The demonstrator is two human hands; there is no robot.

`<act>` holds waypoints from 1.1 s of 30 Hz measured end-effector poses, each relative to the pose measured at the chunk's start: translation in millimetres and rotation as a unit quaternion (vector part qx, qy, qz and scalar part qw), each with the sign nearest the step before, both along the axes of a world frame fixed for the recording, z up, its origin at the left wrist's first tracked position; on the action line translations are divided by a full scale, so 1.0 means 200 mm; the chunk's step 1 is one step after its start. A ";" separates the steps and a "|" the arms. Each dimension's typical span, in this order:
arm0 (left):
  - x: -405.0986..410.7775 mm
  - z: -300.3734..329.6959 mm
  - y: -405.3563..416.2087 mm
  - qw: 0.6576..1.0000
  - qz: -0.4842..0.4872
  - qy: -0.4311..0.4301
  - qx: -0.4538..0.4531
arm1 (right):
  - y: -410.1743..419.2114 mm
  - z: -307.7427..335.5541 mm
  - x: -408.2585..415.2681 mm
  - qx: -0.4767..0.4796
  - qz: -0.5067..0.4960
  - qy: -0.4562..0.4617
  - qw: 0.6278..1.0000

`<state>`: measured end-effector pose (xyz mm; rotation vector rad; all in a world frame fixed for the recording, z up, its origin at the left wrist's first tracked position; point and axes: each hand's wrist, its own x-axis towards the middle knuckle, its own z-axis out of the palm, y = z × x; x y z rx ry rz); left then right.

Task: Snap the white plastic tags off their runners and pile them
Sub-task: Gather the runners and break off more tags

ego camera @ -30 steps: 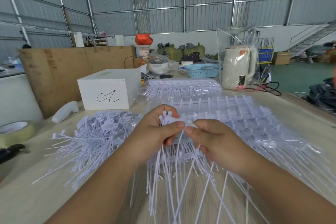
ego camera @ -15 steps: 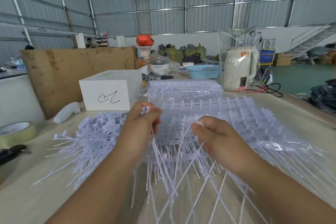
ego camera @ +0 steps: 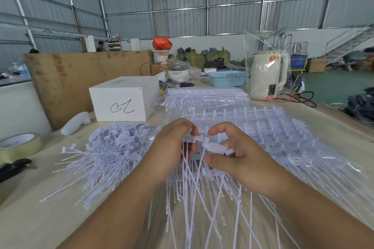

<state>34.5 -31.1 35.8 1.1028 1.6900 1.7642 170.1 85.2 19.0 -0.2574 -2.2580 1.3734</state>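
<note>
A sheet of white plastic tags on runners (ego camera: 269,133) lies on the wooden table (ego camera: 30,224) in front of me, its thin tails fanning toward me. My left hand (ego camera: 172,147) grips a bunch of white tags (ego camera: 194,138) by their heads. My right hand (ego camera: 232,151) pinches a white runner piece with tags (ego camera: 214,147) between thumb and fingers. The two hands are close together above the sheet. A loose pile of snapped-off tags (ego camera: 107,151) spreads out on the table to the left of my left hand.
A second stack of tag sheets (ego camera: 206,95) lies behind the first. A white box (ego camera: 123,103), a white bottle (ego camera: 75,123), a tape roll (ego camera: 18,145) and a dark tool (ego camera: 12,168) sit at the left. A bagged kettle (ego camera: 267,77) and blue basket (ego camera: 228,78) stand at the back.
My left hand had swung left and up with a bunch of tags; it has come back to the middle. My right hand now pinches a runner piece beside it.
</note>
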 end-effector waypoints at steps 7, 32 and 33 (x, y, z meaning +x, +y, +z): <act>0.06 0.01 0.00 0.988 -0.145 0.040 -0.025 | -0.02 0.00 0.00 0.011 0.027 -0.024 0.999; -0.05 0.02 -0.08 0.983 -0.173 0.055 0.003 | 0.02 0.03 0.04 -0.066 0.117 -0.046 0.990; -0.05 0.01 -0.08 0.984 -0.174 0.049 0.004 | 0.02 0.02 0.04 -0.053 0.111 -0.047 0.991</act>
